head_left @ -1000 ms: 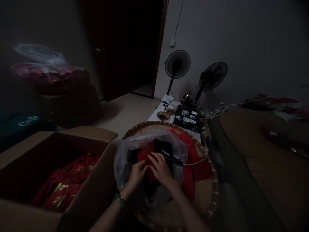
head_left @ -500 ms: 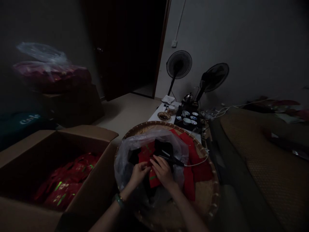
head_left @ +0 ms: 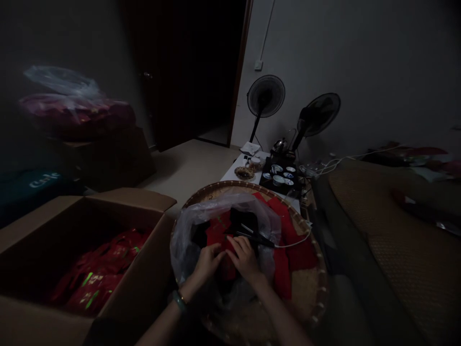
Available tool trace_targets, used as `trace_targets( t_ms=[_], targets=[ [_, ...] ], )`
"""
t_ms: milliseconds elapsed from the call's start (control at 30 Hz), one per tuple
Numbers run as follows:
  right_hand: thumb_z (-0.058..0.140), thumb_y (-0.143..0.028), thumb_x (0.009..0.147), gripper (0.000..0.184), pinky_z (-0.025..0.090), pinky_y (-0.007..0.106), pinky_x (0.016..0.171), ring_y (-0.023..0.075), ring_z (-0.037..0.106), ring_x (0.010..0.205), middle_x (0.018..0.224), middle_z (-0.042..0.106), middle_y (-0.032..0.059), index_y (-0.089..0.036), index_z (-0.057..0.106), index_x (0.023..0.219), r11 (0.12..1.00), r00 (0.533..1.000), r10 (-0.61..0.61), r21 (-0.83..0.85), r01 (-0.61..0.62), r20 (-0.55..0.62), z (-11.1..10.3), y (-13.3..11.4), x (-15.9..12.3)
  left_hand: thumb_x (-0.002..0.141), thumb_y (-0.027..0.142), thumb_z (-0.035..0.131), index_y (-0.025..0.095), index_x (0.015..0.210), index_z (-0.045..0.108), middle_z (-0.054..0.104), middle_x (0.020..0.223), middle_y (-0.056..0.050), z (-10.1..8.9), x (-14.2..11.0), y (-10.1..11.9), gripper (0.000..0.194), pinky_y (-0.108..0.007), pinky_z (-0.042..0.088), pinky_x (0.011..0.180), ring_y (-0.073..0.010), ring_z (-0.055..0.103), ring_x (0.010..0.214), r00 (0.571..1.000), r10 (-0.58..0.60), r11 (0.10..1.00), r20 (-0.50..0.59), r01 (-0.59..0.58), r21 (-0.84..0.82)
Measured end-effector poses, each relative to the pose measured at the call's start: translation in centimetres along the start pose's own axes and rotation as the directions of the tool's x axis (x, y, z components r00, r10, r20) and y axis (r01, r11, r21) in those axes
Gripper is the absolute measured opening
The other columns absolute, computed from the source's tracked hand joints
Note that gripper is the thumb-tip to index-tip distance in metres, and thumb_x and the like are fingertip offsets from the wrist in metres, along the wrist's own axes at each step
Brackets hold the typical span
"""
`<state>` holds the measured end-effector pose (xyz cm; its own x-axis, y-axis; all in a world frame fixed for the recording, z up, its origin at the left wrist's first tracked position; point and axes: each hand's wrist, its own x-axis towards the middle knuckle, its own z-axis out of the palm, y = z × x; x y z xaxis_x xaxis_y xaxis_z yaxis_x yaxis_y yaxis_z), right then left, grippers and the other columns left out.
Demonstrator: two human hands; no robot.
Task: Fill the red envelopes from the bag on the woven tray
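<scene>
Both of my hands work over an open clear plastic bag spread on a round woven bamboo tray. My left hand, with a green bangle at its wrist, pinches the left side of a red cloth-like piece. My right hand holds the same piece from the right, thumb and fingers close together. More red pieces with small green marks and black material lie in the bag. Beside my right fingers rests a black-handled tool with thin pale prongs and a white cord.
Flat red pieces lie on the tray's right. An open cardboard box at left holds shiny red items. Beyond the tray are a low table with small cups and two fans. A woven mat lies right.
The red piece between my hands has turned: its green-marked face showed before, and now a plain red side faces me. My right fingers have shifted slightly lower and curled more.
</scene>
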<state>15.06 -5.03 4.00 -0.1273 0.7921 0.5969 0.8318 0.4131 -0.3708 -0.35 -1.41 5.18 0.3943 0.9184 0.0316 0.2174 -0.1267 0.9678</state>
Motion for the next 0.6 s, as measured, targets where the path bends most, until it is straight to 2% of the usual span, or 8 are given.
trace_targets(
  t_ms=[100,267,500,600],
  targets=[
    [0.048,-0.024,0.085,0.036,0.047,0.039,0.082,0.0209,0.052,0.092,0.094,0.057,0.008,-0.022,0.05,0.121,1.0,1.0,-0.01,-0.011,0.01,-0.018,0.0,-0.1,0.0,0.069,0.029,0.057,0.013,0.065,0.062,0.058,0.06,0.0,0.0,0.1,-0.3,0.017,-0.02,0.036,0.055,-0.013,0.049,0.059,1.0,0.008,1.0,0.02,-0.008,0.028],
    [0.049,-0.019,0.085,0.032,0.047,0.039,0.082,0.0204,0.051,0.094,0.094,0.058,0.0074,-0.022,0.054,0.116,0.999,0.997,-0.054,-0.005,0.054,-0.048,-0.3,-0.5,0.0,0.069,0.029,0.056,0.012,0.065,0.06,0.058,0.059,0.001,0.1,0.3,-1.0,0.017,-0.019,0.036,0.054,-0.0117,0.047,0.058,0.999,-0.009,1.0,0.046,0.01,-0.02],
    [0.047,-0.014,0.085,0.034,0.046,0.039,0.085,0.0198,0.05,0.1,0.105,0.06,0.0066,-0.023,0.052,0.118,0.994,0.994,-0.101,0.03,0.102,-0.034,-0.6,-0.3,-0.1,0.069,0.025,0.056,0.011,0.067,0.062,0.06,0.061,0.001,0.1,0.4,-1.1,0.015,-0.019,0.038,0.054,-0.0119,0.05,0.058,0.999,-0.026,0.999,0.039,0.028,-0.044],
    [0.047,-0.014,0.085,0.031,0.044,0.039,0.087,0.0199,0.049,0.102,0.106,0.06,0.0063,-0.023,0.054,0.115,0.995,0.996,-0.088,0.045,0.089,-0.014,-0.7,-0.3,-0.1,0.071,0.024,0.054,0.011,0.075,0.065,0.066,0.068,-0.002,0.0,0.3,-1.1,0.017,-0.021,0.042,0.059,-0.0144,0.055,0.063,0.998,-0.005,1.0,0.059,0.006,-0.026]
  ],
)
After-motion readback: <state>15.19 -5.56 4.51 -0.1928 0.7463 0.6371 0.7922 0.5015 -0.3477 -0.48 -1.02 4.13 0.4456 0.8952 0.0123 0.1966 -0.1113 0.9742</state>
